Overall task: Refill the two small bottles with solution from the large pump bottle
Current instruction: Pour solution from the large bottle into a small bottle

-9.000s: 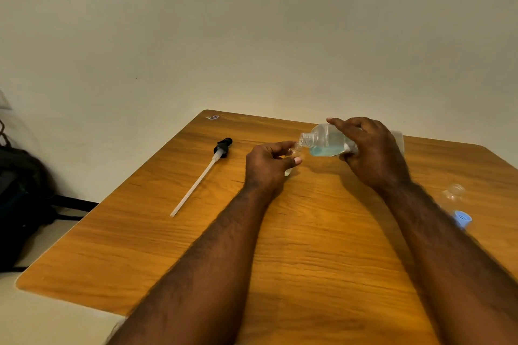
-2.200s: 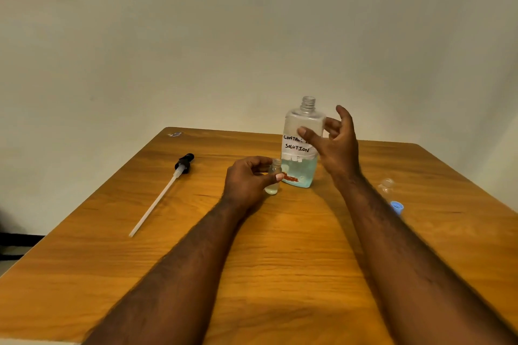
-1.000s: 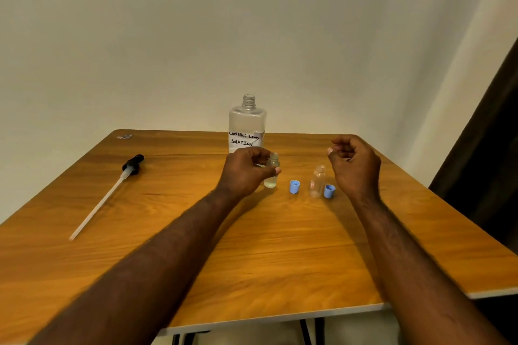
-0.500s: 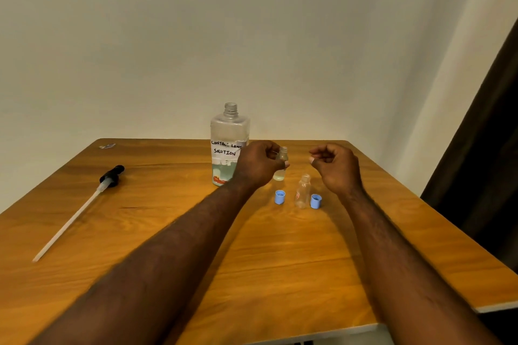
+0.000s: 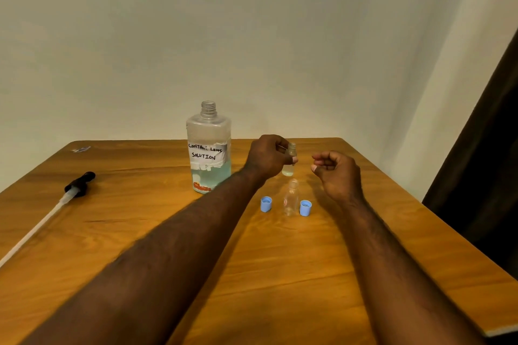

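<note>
The large clear bottle (image 5: 208, 154), labelled "contact lens solution", stands upright and uncapped on the wooden table (image 5: 280, 260), about a third full of pale blue liquid. My left hand (image 5: 269, 158) pinches a small open bottle (image 5: 289, 168) with some liquid in its bottom, held above the table. Just below it a second small clear bottle (image 5: 291, 199) stands on the table between two blue caps (image 5: 266, 203) (image 5: 305, 207). My right hand (image 5: 336, 172) hovers to the right with curled fingers, holding nothing.
The black pump head with its long white tube (image 5: 56, 204) lies on the table's left side. A small scrap (image 5: 80, 149) sits at the far left corner. A dark curtain (image 5: 490, 176) hangs beyond the table's right edge.
The large bottle was set down upright and my right hand let go of it. My left hand has lifted the small bottle slightly. My view has shifted right.
</note>
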